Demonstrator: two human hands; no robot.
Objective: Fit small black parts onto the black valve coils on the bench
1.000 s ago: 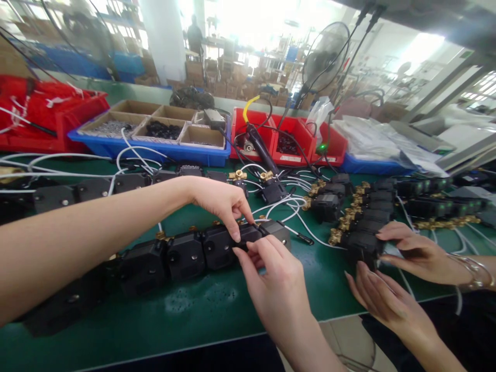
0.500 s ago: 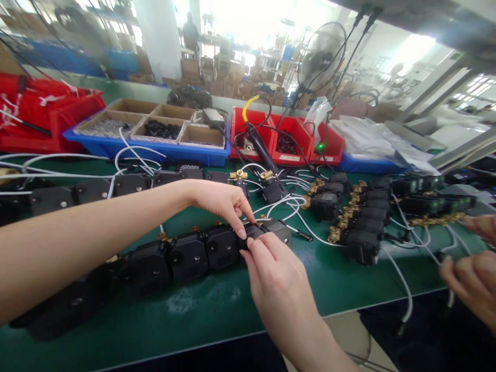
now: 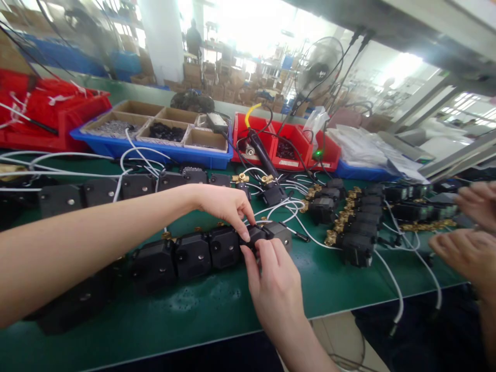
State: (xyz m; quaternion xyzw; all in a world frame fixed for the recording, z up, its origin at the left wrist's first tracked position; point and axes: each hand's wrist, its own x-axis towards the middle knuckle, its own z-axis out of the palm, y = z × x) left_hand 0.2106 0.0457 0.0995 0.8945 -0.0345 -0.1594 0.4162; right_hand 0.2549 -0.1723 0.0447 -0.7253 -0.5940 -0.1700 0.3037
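A row of black box-like housings with brass valve fittings runs along the front of the bench. My left hand point(image 3: 228, 206) reaches in from the left, its thumb and index finger gripping the top of one black valve housing point(image 3: 254, 235) near the row's right end. At that housing's front face is my right hand point(image 3: 276, 274), thumb and fingertips bent together against it. Anything small between those fingertips is hidden. Left of them stand similar housings point(image 3: 192, 256) with a screw on each face. Another housing point(image 3: 279, 233) sits just right, behind my right fingers.
Behind are a blue divided tray point(image 3: 155, 150), red bins point(image 3: 296, 164) and a black tool with a yellow hook point(image 3: 260, 150). White cables point(image 3: 302, 219) and brass-fitted units point(image 3: 358, 227) lie right. A co-worker's hands point(image 3: 461, 250) are at the far right.
My right fingers have opened slightly and shifted on the housing's face. My left hand stays on its top. The view has shifted a little, and the co-worker's hands have moved up and left.
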